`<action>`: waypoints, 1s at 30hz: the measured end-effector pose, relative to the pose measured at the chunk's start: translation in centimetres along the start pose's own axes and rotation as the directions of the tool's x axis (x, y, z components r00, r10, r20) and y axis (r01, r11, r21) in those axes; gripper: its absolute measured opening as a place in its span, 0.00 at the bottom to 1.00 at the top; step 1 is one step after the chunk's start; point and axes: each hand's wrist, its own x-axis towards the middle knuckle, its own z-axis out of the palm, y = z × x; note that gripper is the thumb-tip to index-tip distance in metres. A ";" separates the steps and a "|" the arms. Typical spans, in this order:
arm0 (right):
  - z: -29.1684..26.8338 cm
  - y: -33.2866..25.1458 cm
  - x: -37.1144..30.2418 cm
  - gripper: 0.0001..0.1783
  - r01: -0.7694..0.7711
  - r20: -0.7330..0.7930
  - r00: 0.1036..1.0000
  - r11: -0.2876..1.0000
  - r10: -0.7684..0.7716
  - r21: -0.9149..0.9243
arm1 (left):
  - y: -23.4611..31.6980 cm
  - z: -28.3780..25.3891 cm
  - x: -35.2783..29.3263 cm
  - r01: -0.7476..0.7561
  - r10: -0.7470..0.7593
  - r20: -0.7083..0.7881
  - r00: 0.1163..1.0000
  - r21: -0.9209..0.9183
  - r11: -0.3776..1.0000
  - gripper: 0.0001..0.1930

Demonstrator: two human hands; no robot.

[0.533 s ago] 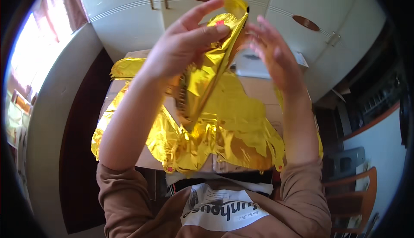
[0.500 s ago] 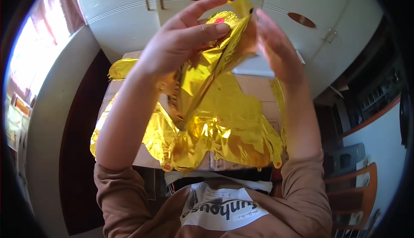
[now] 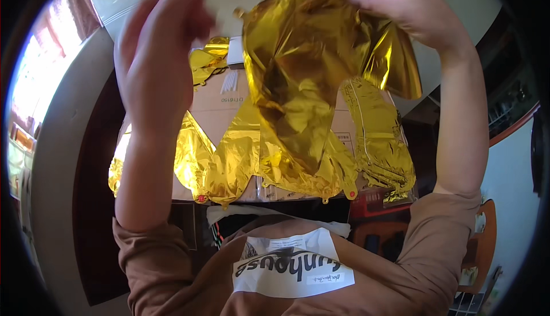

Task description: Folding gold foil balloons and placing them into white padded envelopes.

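Note:
My right hand (image 3: 395,6) pinches the upper edge of a crumpled gold foil balloon (image 3: 292,69), which hangs flat and uninflated over the work surface. To the left of it, my left hand (image 3: 160,52) is raised apart from the foil, its fingers smeared by motion. Below lie more flat gold foil balloons: one spread along the front edge (image 3: 235,155), one at the right side (image 3: 378,138), and another at the back left (image 3: 206,61). Small tabs stick out from their edges, a few with red spots.
A brown cardboard surface (image 3: 215,107) carries the foil. On it lie thin white straws (image 3: 229,83) beside a white box (image 3: 235,52). Pale cabinets stand behind, a bright window (image 3: 48,46) at the left, and a wooden chair (image 3: 480,247) at the lower right.
The foil balloon has unfolded and now hangs spread from my right hand, which has moved up and right. My left hand has let go of it and moved left.

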 end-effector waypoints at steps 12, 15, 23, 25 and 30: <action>11.5 -1.8 -12.7 0.08 0.798 0.325 0.585 0.456 -0.743 -0.394 | -13.9 -0.6 -10.5 0.919 -0.921 0.285 0.268 -0.362 0.155 0.36; 15.2 1.8 -15.2 0.10 0.757 0.370 0.651 0.532 -0.663 -0.379 | -20.5 -2.1 -12.4 0.970 -0.965 0.228 0.131 -0.228 0.078 0.18; 18.5 9.9 -16.7 0.09 0.533 0.145 0.817 0.636 -0.558 -0.557 | -27.4 -2.8 -7.3 0.865 -0.857 0.127 0.499 -0.014 0.501 0.19; 19.9 11.9 -17.0 0.09 0.486 0.105 0.848 0.684 -0.519 -0.545 | -28.3 -2.8 -8.3 0.807 -0.822 -0.074 0.564 0.258 0.531 0.26; 23.5 14.9 -18.8 0.09 0.425 0.089 0.893 0.763 -0.441 -0.487 | -26.9 -2.0 -11.1 0.340 -0.535 -0.137 0.834 0.890 0.302 0.39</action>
